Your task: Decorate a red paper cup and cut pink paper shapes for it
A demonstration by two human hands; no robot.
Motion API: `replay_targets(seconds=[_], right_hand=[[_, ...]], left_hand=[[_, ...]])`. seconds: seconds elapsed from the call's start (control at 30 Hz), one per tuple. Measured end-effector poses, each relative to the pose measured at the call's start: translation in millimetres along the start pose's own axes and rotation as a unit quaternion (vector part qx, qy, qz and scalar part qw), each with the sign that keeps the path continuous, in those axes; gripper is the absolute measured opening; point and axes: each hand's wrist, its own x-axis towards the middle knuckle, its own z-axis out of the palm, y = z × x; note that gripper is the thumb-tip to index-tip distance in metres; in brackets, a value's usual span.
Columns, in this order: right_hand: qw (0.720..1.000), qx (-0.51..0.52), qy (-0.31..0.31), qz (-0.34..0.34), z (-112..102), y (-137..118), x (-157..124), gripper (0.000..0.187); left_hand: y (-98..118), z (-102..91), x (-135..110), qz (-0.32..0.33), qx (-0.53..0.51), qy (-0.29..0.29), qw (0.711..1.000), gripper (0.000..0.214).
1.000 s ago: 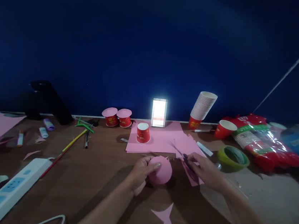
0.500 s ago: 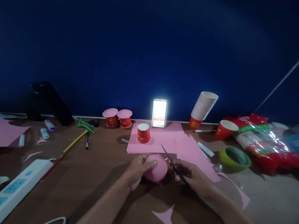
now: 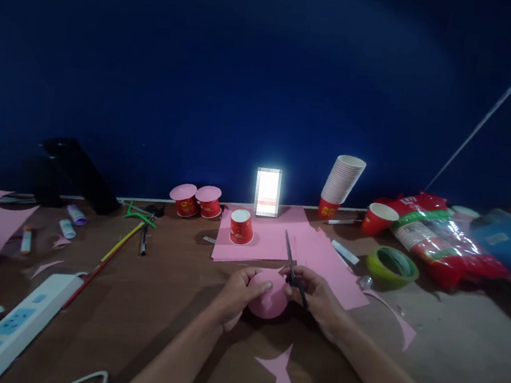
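Note:
A rounded piece of pink paper [image 3: 269, 307] is pinched in my left hand [image 3: 236, 297], with the thumb lying on top of it. My right hand [image 3: 320, 297] grips dark scissors [image 3: 289, 257], their blades pointing away from me and slightly left. The right thumb and fingertips are at the paper's right edge; whether they also pinch it I cannot tell. Beyond my hands, a red paper cup [image 3: 241, 230] stands upside down on pink sheets [image 3: 268, 245]. A jagged pink offcut [image 3: 280, 382] lies on the table in front of me.
Two red cups topped with pink discs [image 3: 184, 192] stand back left. A leaning cup stack [image 3: 342, 183], a single cup [image 3: 377, 221], green tape [image 3: 378, 270] and a red plastic package [image 3: 452, 251] are right. A power strip [image 3: 14, 324] lies left; a bright blurred screen [image 3: 267, 193] stands behind.
My right hand has moved left with the scissors, so its fingertips now meet the paper's edge. The scissors point more straight ahead. The whole view has shifted slightly.

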Motion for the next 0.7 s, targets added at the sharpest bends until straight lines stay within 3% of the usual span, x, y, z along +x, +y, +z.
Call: replay_targets(seconds=[0.13, 0.37, 0.7], right_hand=[[1.000, -0.011, 0.000, -0.004, -2, 0, 0, 0.037], [1.000, 0.013, -0.023, 0.004, 2, -2, -3, 0.036], [0.999, -0.037, -0.035, 0.018, 0, -24, -12, 0.034]], left_hand=[[-2, -2.5, 1, -0.006, -0.026, 0.018, 0.999, 0.033], [1, -2.7, 1, -0.008, -0.086, -0.012, 0.996, 0.032], [1, -3.8, 2, -0.011, -0.064, 0.018, 0.998, 0.035]])
